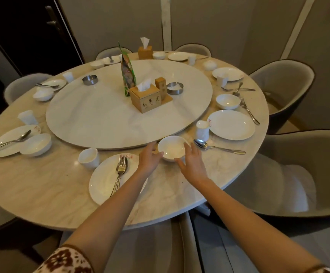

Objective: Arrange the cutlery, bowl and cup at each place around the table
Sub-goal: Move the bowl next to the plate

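A small round bowl [172, 147] of glossy white ceramic is seen on the pale, veined marble bench [42, 184], just at the near edge of the raised circular marble turntable [101, 119]. It is flanked by both hands, with bare forearms stretched forward from patterned sleeves. The left hand [150, 158] is curved round the bowl's left side, thumb laid on the near rim and fingers tucked behind. The right hand [191, 164] is held with fingers nearly straight and slightly spread along the bowl's right side, thumb angled toward the near edge; firm contact cannot be told. Left of the bowl a shallow white plate [105, 180] carries a polished steel fork [120, 168], with a white cup [88, 157] beside it. To the right a shiny steel spoon [215, 146] lies flat.
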Available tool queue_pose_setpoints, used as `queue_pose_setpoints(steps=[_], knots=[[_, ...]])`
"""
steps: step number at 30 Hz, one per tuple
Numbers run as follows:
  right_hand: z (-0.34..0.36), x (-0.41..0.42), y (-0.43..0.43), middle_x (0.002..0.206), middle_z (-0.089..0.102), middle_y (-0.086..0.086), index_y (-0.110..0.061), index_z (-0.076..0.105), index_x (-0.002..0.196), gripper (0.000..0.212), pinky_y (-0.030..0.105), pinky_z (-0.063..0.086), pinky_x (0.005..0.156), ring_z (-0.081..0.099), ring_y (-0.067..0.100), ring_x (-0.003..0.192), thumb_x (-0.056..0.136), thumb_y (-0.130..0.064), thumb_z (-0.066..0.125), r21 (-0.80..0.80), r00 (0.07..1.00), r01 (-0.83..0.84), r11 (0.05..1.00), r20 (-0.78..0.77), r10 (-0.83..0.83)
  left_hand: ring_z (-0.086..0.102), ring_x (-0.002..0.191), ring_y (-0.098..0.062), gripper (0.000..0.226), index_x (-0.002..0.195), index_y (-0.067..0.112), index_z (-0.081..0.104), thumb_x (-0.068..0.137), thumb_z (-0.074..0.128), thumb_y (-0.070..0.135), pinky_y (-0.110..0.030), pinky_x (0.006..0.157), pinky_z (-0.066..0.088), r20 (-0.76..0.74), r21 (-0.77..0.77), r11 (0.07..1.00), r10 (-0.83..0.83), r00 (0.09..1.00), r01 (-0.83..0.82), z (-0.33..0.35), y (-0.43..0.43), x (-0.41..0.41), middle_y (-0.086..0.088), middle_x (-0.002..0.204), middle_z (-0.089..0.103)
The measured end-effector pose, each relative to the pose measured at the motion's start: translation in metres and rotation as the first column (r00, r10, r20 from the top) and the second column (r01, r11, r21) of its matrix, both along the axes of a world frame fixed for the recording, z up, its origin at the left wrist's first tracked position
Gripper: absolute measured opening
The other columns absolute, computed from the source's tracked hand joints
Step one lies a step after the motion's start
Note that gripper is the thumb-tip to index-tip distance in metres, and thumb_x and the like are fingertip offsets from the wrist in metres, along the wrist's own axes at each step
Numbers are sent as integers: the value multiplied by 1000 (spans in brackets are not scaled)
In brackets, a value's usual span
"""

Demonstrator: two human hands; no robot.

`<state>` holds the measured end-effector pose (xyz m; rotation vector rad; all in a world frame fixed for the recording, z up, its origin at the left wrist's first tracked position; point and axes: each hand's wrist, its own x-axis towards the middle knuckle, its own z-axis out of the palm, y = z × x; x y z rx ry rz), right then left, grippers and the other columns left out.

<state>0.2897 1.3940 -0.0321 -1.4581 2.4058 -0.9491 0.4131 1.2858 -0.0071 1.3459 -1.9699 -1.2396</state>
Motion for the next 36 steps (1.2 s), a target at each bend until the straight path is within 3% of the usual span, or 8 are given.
queue_pose_setpoints(steps=[3, 6, 8, 12, 20, 27, 32, 36], knots=[[-2, -14, -15, 144, 42, 18, -4, 32, 146, 58, 39, 40, 103, 43, 33, 130, 95, -20, 57, -51, 925, 178, 983, 350, -149, 56, 116, -29, 56, 139, 9, 47, 86, 66, 10, -45, 99, 48, -52, 211, 975, 88, 995, -75, -6, -21, -18, -14, 131, 57], [-6, -30, -31, 132, 56, 16, -7, 47, 139, 47, 45, 47, 101, 56, 34, 118, 94, -16, 55, 14, 604, 351, 936, 760, -238, 57, 113, -33, 44, 133, 4, 52, 89, 58, 3, -46, 89, 53, -114, 393, 913, 167, 979, -110, -3, -39, -28, -15, 127, 57], [-8, -38, -38, 119, 62, 16, -4, 61, 120, 32, 49, 54, 92, 62, 36, 107, 89, -9, 56, 42, 465, 388, 921, 853, -235, 59, 107, -34, 34, 124, 2, 59, 90, 55, 0, -44, 81, 53, -124, 442, 890, 184, 975, -112, -1, -44, -29, -18, 121, 60], [-11, -38, -43, 110, 64, 25, 1, 64, 110, 29, 41, 61, 73, 68, 37, 93, 82, 4, 57, 52, 351, 366, 929, 917, -190, 61, 81, -30, 27, 113, -2, 64, 89, 50, -4, -35, 63, 52, -91, 429, 898, 152, 984, -99, 5, -51, -20, -18, 106, 62], [-11, -13, -51, 109, 64, 25, 3, 61, 114, 33, 35, 61, 62, 70, 33, 84, 81, 9, 59, 88, 302, 335, 938, 933, -196, 63, 96, -38, 26, 101, -2, 69, 86, 47, -4, -35, 59, 54, 18, 328, 928, 182, 983, -178, 10, -64, -1, -19, 107, 66], [-4, 3, -47, 105, 64, 23, 1, 62, 112, 30, 33, 61, 61, 69, 29, 80, 82, 7, 61, 98, 318, 325, 941, 925, -206, 65, 91, -37, 22, 94, -7, 71, 81, 55, 1, -50, 85, 57, 124, 233, 950, 185, 975, -210, 6, -68, 7, -20, 96, 69], [-2, 5, -34, 106, 66, 26, -2, 66, 99, 15, 41, 61, 79, 67, 35, 96, 85, 3, 63, 100, 285, 269, 958, 942, -179, 58, 81, -30, 22, 96, -9, 67, 86, 54, 5, -30, 66, 45, 184, 131, 947, 269, 945, -295, 2, -56, 0, -16, 89, 65], [6, -7, -18, 105, 67, 30, 1, 66, 87, 3, 44, 55, 92, 67, 37, 99, 85, 2, 64, 104, 265, 142, 984, 954, -139, 60, 94, -34, 23, 98, -8, 66, 86, 48, 1, -37, 71, 46, 227, -105, 935, 353, 908, -338, 5, -30, -11, -18, 95, 66]])
